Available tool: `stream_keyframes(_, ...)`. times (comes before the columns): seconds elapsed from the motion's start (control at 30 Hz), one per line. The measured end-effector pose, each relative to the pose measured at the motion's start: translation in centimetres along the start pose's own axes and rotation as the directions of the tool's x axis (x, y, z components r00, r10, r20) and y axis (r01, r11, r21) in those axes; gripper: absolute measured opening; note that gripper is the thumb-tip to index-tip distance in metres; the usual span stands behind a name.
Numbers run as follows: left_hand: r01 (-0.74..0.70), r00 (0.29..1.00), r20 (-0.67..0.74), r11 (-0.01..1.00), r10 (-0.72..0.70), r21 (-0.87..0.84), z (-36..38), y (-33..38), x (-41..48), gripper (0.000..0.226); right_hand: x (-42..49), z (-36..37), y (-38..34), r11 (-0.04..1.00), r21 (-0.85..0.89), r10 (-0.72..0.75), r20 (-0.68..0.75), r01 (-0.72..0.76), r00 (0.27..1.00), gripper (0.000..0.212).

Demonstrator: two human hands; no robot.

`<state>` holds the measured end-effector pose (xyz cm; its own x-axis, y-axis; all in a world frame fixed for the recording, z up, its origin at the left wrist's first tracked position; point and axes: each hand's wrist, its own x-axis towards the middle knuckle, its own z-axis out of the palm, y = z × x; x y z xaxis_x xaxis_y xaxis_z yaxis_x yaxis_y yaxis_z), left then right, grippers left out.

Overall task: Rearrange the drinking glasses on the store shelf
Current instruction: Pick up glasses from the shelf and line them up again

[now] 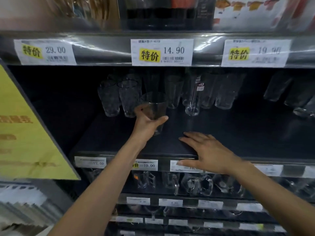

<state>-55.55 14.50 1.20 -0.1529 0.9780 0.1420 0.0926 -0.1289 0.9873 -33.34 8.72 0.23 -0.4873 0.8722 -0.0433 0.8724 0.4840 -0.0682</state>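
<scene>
The left hand held a clear drinking glass at the middle shelf, its grip closed round the lower half, thumb on the near side and fingers wrapped behind. The glass stood in front of the back row, just beside two textured tumblers; whether its base touched the shelf could not be told. Gripping low probably kept fingers off the rim and left the mouth clear of the shelf above. The right hand lay flat on the shelf's front edge, fingers straight and holding nothing, likely steadying the reach. A tall labelled glass stood forward of its row, near the open dark space, which looked like room for lining the glasses up
</scene>
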Motion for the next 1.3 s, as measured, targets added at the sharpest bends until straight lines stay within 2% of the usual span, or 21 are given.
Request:
stream_keyframes(0.2, -0.067, 0.993, -0.089, 0.995, 0.073, 0.069, 0.7, -0.4, 1.6, 0.072, 0.0, -0.3, -0.3, 1.000, 0.007, -0.003, 0.008, 0.003, 1.000, 0.093)
stream_keyframes(0.3, -0.081, 0.984, -0.135, 0.965, 0.117, 0.248, 0.0, -1.1, 1.5, 0.074, 0.0, -0.3, -0.3, 1.000, -0.001, -0.006, 0.009, 0.006, 1.000, 0.093)
stream_keyframes(0.37, -0.037, 0.977, -0.178, 0.923, 0.114, 0.384, -0.6, -1.5, 0.9, 0.080, 0.0, -0.3, -0.4, 1.000, -0.003, -0.003, 0.011, 0.003, 1.000, 0.092)
stream_keyframes(0.47, 0.026, 0.975, -0.206, 0.872, 0.086, 0.489, -0.7, -1.6, 0.7, 0.071, -0.1, -0.3, -0.5, 1.000, -0.001, -0.001, 0.011, 0.001, 1.000, 0.092)
stream_keyframes(0.6, 0.053, 0.982, -0.186, 0.874, 0.044, 0.483, 0.1, -1.1, 2.0, 0.066, -0.1, -0.2, -0.7, 1.000, -0.010, -0.002, -0.002, 0.002, 1.000, 0.092)
stream_keyframes(0.77, 0.090, 0.981, -0.195, 0.914, -0.012, 0.396, 1.5, -2.2, 5.0, 0.066, -0.1, -0.4, -0.7, 1.000, 0.002, 0.000, -0.006, 0.000, 1.000, 0.091)
stream_keyframes(1.03, 0.166, 0.958, -0.284, 0.861, -0.026, 0.480, 2.3, -3.7, 9.2, 0.063, 0.0, -0.2, -0.4, 1.000, 0.018, -0.007, -0.031, 0.008, 1.000, 0.094)
stream_keyframes(1.3, 0.171, 0.959, -0.280, 0.847, -0.027, 0.504, 2.7, -5.1, 11.5, 0.069, 0.3, -0.1, -0.3, 1.000, 0.008, -0.017, -0.046, 0.017, 0.999, 0.093)
